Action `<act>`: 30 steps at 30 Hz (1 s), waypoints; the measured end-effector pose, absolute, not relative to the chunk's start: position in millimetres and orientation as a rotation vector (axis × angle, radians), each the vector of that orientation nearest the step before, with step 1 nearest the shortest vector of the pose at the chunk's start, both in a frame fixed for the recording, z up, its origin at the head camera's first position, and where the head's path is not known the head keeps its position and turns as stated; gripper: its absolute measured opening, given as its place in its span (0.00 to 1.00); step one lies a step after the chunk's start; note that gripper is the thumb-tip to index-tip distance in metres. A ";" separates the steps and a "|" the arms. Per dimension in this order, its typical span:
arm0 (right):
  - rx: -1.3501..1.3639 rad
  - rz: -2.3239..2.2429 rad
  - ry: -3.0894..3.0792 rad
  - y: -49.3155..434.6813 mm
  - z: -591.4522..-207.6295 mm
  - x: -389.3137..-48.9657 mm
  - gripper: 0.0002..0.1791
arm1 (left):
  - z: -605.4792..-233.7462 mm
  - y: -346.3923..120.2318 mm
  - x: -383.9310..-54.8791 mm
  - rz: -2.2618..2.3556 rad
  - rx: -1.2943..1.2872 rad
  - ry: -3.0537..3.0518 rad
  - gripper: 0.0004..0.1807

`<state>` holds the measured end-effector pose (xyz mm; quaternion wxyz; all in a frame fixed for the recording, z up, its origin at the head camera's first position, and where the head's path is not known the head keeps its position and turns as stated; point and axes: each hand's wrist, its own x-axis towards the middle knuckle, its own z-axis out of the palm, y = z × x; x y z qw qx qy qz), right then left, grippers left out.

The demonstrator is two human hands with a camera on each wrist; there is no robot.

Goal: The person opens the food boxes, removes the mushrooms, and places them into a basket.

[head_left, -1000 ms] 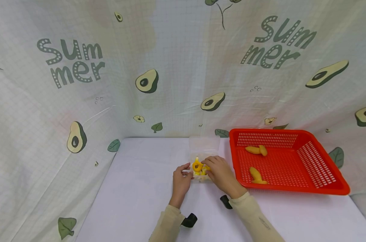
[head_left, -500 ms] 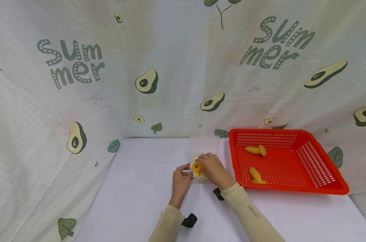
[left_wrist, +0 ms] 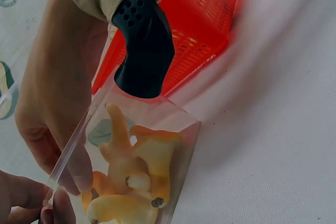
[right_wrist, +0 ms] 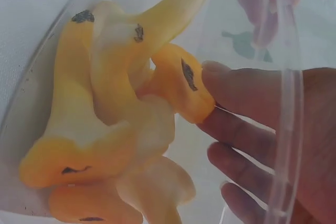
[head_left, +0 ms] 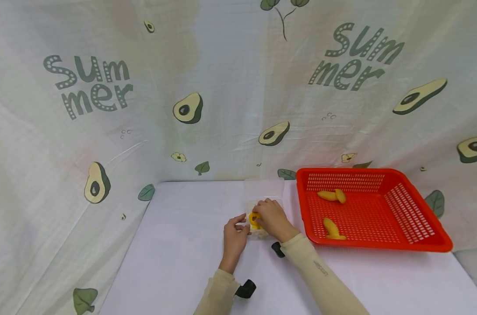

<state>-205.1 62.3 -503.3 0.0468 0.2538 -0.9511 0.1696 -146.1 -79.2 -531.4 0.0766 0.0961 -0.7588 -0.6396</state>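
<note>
A clear plastic box stands on the table with its lid raised at the back. Inside lie several yellow and orange toy mushrooms with dark marks on them. My left hand is at the box's left side; in the left wrist view its fingers pinch the rim. My right hand reaches into the box from the right. Between its thumb and forefinger it pinches an orange toy mushroom, which lies against the others. Its remaining fingers are spread behind the clear wall.
To the right of the box stands a red plastic basket with two pieces inside, a tan mushroom shape and another tan mushroom shape. A patterned cloth hangs behind the table. A black wrist mount sits at my left sleeve.
My right hand has shifted left over the box, from the yellow pieces at the right to the orange mushroom. The left hand has stayed at the box. The head view has turned slightly.
</note>
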 end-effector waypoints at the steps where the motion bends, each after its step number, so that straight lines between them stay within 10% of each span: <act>1: 0.764 0.511 -2.898 61.3 -503.7 -206.0 0.11 | -531.6 -79.3 -146.2 -1.914 0.284 -2.270 0.19; 30: 0.647 0.652 -2.558 110.3 -458.1 -160.2 0.11 | -530.3 -77.0 -146.9 -1.859 0.347 -2.345 0.20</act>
